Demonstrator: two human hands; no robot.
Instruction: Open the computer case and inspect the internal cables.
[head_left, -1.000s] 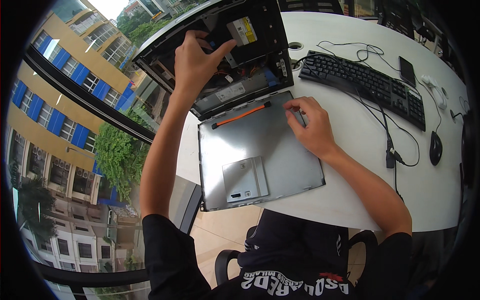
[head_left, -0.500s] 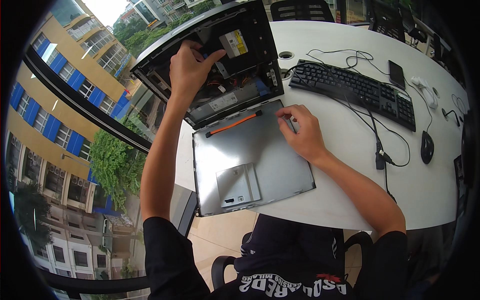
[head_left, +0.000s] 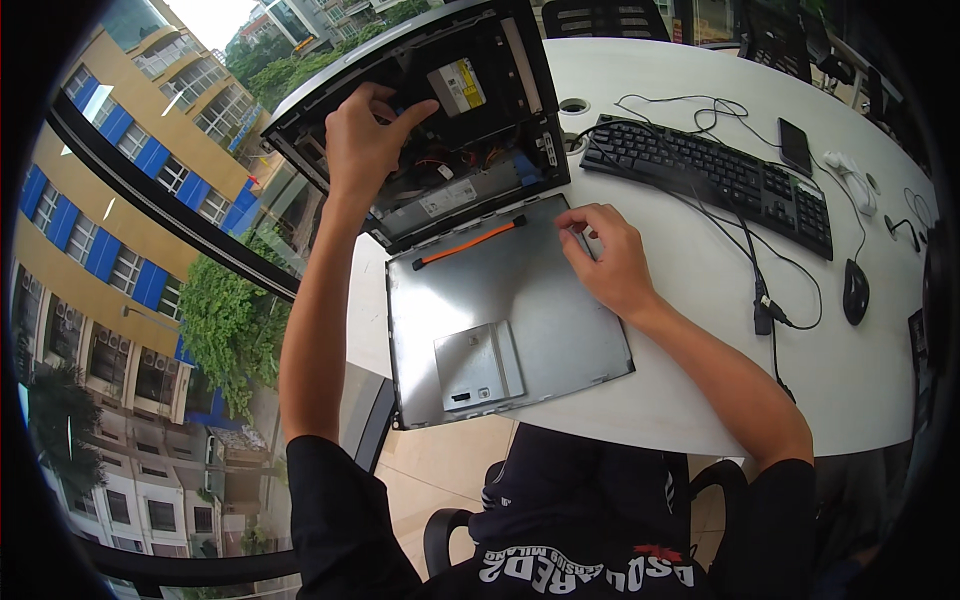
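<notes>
A black desktop computer case stands with its inside facing me. My left hand reaches into it, fingers curled with thumb stretched out along a dark disc drive with a white and yellow label. The fingertips are partly hidden, but the hand appears to grip the drive's left part. A silver metal side panel lies flat in front of the case. My right hand hovers at or rests on the panel's right edge, fingers loosely bent, thumb apart, nothing visible in them. An orange cable with black ends lies on the panel.
A black keyboard with tangled cables is to the right on the white table. Beyond it lie a phone, a white plug adapter and a black mouse. A window frame runs along the left.
My left hand has shifted slightly left, and the labelled drive has moved a little left within the case. My right hand has barely moved.
</notes>
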